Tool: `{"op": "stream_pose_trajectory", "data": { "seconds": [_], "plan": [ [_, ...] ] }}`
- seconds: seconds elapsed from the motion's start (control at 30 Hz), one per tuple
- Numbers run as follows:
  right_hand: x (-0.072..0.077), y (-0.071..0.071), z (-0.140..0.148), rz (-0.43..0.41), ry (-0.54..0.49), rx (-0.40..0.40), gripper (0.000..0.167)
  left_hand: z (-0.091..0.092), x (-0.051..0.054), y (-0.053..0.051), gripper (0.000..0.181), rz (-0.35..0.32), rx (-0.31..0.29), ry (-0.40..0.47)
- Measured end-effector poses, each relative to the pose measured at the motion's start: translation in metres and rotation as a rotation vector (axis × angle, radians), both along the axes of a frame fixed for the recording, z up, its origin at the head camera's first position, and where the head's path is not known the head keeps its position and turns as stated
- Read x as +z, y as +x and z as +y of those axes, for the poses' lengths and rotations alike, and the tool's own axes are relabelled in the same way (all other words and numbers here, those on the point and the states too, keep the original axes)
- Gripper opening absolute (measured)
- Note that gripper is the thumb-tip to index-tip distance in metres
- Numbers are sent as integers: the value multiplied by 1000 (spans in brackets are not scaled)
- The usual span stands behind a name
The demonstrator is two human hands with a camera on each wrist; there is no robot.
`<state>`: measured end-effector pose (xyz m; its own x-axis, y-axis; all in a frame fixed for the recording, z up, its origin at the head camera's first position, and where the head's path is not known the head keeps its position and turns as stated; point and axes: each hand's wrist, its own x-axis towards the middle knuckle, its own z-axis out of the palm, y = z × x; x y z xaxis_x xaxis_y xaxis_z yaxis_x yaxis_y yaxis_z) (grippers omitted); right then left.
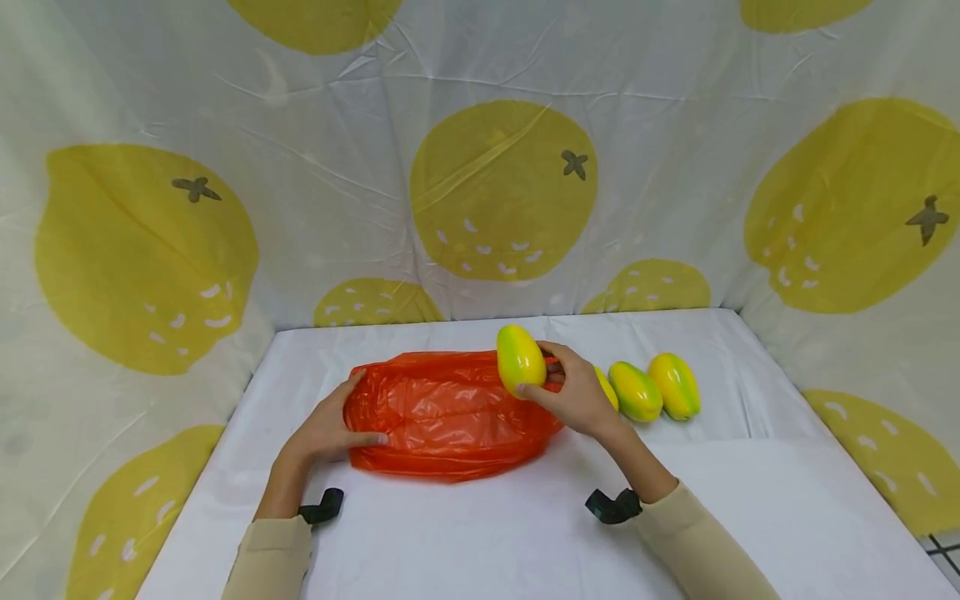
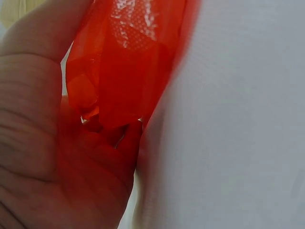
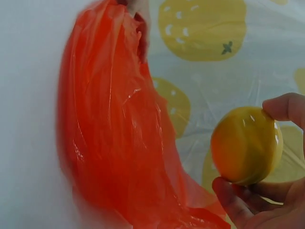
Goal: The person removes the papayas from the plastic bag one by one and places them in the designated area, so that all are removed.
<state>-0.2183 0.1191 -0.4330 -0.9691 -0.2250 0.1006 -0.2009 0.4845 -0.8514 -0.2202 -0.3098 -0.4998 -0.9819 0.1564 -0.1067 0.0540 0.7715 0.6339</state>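
Note:
A red plastic bag lies spread on the white-covered table with its mouth wide. My left hand holds the bag's left end, thumb over the near rim and fingers at the far side; in the left wrist view the red film covers part of the palm. Above the bag's right end, my right hand grips a glossy yellow-green mango between thumb and fingers. In the right wrist view this mango is apart from the bag.
To the right of the bag lie a partly hidden mango, a second mango and a third mango. A lemon-printed cloth forms walls behind and at both sides of the white table cover.

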Motion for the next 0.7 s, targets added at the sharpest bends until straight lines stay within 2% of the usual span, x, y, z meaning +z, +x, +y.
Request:
{"op": "stream_pose_trajectory", "data": {
  "seconds": [0.37, 0.7],
  "plan": [
    [0, 1, 27, -10, -24, -41, 79, -3, 2, 3, 131, -3, 6, 1],
    [1, 1, 48, -21, 11, -84, 80, 1, 1, 0, 129, -23, 6, 20]
  ]
}}
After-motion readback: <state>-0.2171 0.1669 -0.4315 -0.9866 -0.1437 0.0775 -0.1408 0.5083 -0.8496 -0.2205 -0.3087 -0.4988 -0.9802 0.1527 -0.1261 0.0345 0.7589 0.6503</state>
